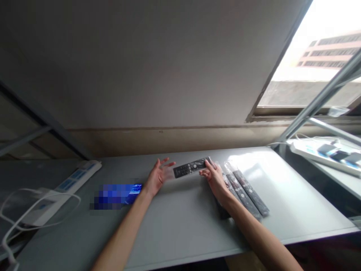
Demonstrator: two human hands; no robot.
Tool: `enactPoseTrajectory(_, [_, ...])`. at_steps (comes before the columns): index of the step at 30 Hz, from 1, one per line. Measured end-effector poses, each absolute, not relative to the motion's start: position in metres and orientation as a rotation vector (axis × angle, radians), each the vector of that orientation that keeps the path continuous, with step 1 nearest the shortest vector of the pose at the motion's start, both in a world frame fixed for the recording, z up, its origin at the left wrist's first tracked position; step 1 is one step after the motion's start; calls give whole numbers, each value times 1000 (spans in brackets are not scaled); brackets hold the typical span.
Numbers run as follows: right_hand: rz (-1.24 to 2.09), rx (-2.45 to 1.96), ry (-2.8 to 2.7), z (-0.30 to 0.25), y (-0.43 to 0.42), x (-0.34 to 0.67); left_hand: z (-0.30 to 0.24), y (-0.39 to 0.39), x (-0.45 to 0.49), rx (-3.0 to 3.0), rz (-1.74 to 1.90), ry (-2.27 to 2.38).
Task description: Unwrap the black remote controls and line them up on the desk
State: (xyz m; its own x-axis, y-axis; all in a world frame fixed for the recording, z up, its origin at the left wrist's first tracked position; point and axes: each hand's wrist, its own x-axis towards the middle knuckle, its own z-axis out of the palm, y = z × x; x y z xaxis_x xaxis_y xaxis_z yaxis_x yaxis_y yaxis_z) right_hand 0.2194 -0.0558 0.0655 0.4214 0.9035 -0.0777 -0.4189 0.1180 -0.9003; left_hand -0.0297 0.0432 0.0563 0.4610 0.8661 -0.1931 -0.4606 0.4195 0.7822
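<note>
Black remote (189, 168), 1 end in right fingers (209, 165); left fingers (170, 164) spread opposite.

No text legible, pale button marks (194, 166) on the long black plastic-wrapped remote control (186, 169) too small to read, same for the black wrapped remotes (251, 192) lying at right, blue labels (77, 174) on the white oblong power strip (60, 194) at left blurred, bright blue screen (135, 189) pixelated.

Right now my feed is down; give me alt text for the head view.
Right hand holding a plastic-wrapped black remote above a grey table; the left hand is open by its far end, contact unclear. More wrapped remotes lie at right, a white power strip at left.
</note>
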Motion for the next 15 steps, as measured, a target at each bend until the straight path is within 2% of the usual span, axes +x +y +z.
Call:
enactPoseTrajectory(5, [1115,-942,-468,60,-57,211,65,28,-24,767,790,633])
enactPoseTrajectory(15, [1074,-1075,-610,77,-63,216,52,26,-13,732,975,778])
